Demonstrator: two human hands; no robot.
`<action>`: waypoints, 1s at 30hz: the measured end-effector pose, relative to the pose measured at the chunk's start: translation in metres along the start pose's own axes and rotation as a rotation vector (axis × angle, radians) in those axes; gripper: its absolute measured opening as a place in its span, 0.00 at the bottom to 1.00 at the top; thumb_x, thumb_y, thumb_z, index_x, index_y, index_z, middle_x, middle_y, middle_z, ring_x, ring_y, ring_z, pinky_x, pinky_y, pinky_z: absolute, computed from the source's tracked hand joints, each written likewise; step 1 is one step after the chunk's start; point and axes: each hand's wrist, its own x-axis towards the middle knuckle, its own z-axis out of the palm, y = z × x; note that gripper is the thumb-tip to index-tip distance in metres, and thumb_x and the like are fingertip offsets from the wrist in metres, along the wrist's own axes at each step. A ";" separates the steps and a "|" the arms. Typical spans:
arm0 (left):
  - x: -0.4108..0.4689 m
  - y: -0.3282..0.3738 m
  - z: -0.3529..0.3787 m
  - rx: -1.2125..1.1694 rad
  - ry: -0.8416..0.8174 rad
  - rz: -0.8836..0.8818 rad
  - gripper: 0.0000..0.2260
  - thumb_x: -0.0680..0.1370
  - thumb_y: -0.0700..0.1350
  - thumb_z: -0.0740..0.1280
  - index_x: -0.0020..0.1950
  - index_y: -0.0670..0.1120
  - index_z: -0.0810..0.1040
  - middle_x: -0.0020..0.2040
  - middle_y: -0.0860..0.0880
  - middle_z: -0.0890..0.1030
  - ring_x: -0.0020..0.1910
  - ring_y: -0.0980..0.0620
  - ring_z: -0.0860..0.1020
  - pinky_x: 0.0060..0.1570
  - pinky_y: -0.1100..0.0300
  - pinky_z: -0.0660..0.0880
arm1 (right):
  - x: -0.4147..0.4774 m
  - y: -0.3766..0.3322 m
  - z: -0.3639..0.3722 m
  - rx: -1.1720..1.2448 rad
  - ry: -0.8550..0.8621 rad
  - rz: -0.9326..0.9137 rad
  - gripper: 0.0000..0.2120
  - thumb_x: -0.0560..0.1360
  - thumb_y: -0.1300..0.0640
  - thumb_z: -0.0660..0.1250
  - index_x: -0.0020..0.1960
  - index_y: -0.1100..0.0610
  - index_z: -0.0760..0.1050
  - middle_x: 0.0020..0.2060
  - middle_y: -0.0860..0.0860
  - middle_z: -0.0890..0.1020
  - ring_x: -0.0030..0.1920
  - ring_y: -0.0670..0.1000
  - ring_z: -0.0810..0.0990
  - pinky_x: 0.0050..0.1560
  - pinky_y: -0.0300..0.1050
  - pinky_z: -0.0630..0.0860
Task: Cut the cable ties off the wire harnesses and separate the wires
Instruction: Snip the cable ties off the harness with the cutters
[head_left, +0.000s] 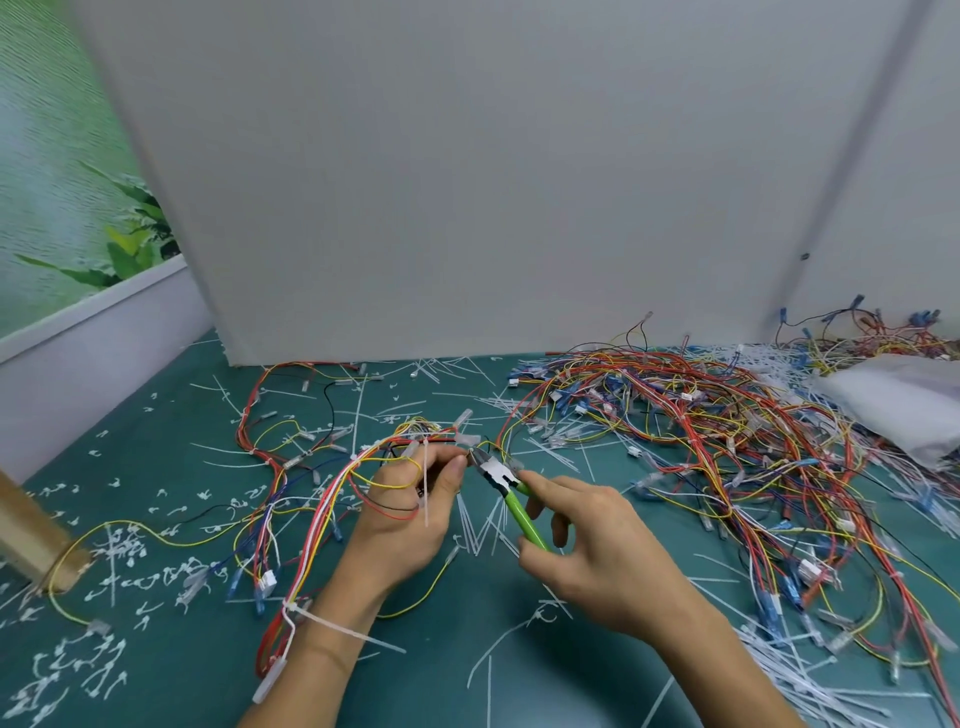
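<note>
Both forearms reach in from the bottom edge over a green mat (467, 654). Left hand (400, 519) has its fingers curled, with thumb and forefinger pinching a wire harness (332, 493) of red, yellow, white and blue strands; a white cable tie (426, 483) hangs down across its knuckles. Right hand (597, 545) is wrapped round the green handles of the cutters (498, 474), forefinger stretched along the head. The cutter tip sits right at the left fingertips, against the harness; whether its blades are closed cannot be told.

From the left hand the harness trails back toward the wrist, where another long tie (337, 629) binds it and lies across the forearm. Snipped tie scraps (119, 561) litter the mat on the left, near a wooden block (31, 535). To the right, a large tangled pile of harnesses (701, 415) crowds the mat, with loose straight ties (810, 680) near its front edge. A white bag (904, 405) lies at the far right of the pile; its contents cannot be seen. A white board (467, 182) stands upright behind everything.
</note>
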 end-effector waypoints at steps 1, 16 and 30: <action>0.001 0.000 0.001 0.015 0.016 0.025 0.10 0.79 0.39 0.68 0.47 0.56 0.79 0.43 0.55 0.81 0.48 0.64 0.78 0.49 0.76 0.68 | 0.000 0.001 0.000 0.046 0.000 -0.004 0.25 0.72 0.49 0.69 0.69 0.48 0.76 0.45 0.44 0.79 0.40 0.47 0.77 0.51 0.49 0.76; 0.002 0.006 0.001 -0.227 0.040 -0.180 0.08 0.80 0.38 0.68 0.45 0.47 0.84 0.40 0.56 0.85 0.39 0.62 0.80 0.43 0.69 0.75 | 0.001 0.003 -0.003 0.277 0.095 0.021 0.20 0.72 0.55 0.74 0.59 0.35 0.79 0.43 0.43 0.82 0.40 0.43 0.79 0.52 0.45 0.78; 0.006 0.008 0.000 -0.246 0.067 -0.244 0.13 0.79 0.44 0.70 0.34 0.48 0.82 0.25 0.59 0.75 0.27 0.63 0.71 0.32 0.74 0.66 | -0.003 -0.007 -0.003 0.052 0.122 0.025 0.33 0.64 0.38 0.63 0.70 0.40 0.75 0.48 0.37 0.78 0.42 0.46 0.77 0.52 0.48 0.77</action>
